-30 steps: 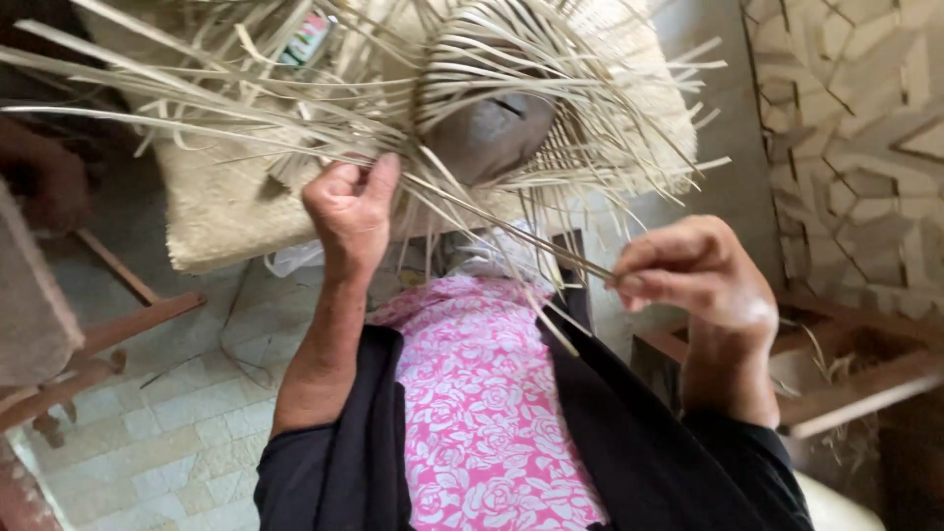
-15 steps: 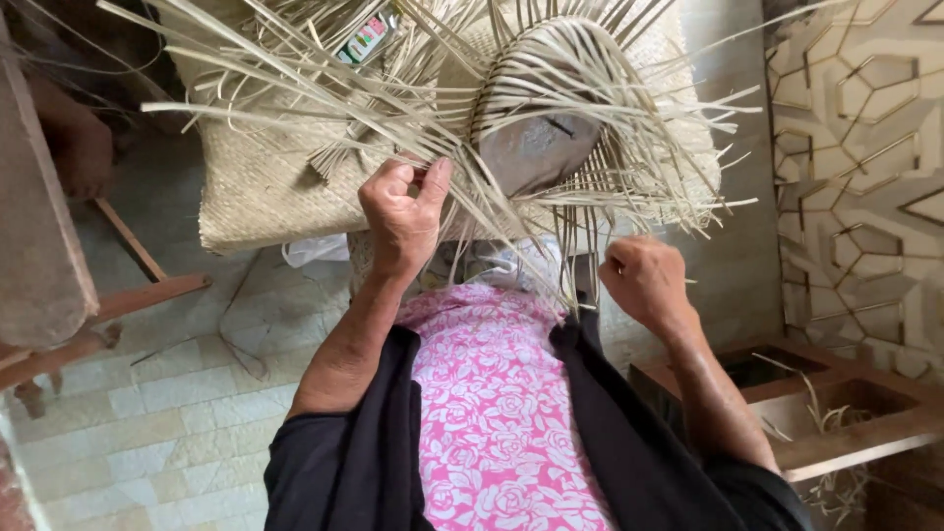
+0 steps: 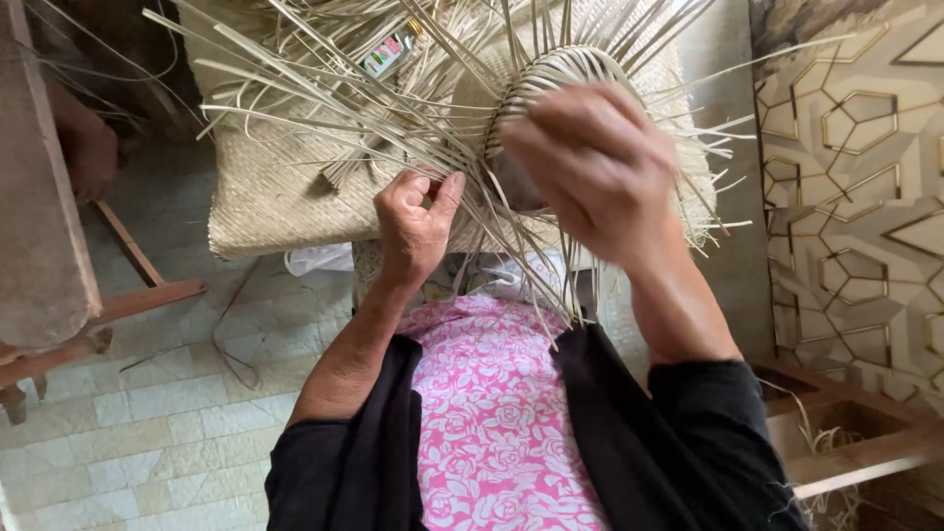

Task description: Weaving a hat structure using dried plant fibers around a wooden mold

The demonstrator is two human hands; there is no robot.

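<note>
The left hand (image 3: 415, 228) pinches a few pale strands between thumb and curled fingers (image 3: 439, 193) at the lower edge of a half-woven straw piece (image 3: 551, 84), which stands just above the lap with loose strips (image 3: 324, 88) fanning out all round. The right hand (image 3: 595, 167) is raised over the rounded woven part, blurred, its fingers bent and close together; whether they grip a strand I cannot tell. To do this step well, I judge the left pinch should stay tight at the crossing so the weave does not slacken, while the right draws one strip at a time flat and snug, without twisting or creasing it, since such dry strips probably split if bent sharply. Behind the work lies a woven mat (image 3: 275, 197), with a small colourful packet (image 3: 385, 54) among the strips. Below is a floor of pale tiles (image 3: 147, 413); a wooden frame (image 3: 108, 305) stands at the left, a wooden box (image 3: 846, 433) with straw scraps at the right, against a patterned wall panel (image 3: 855, 147). A pink flowered garment (image 3: 492, 423) covers the lap.
</note>
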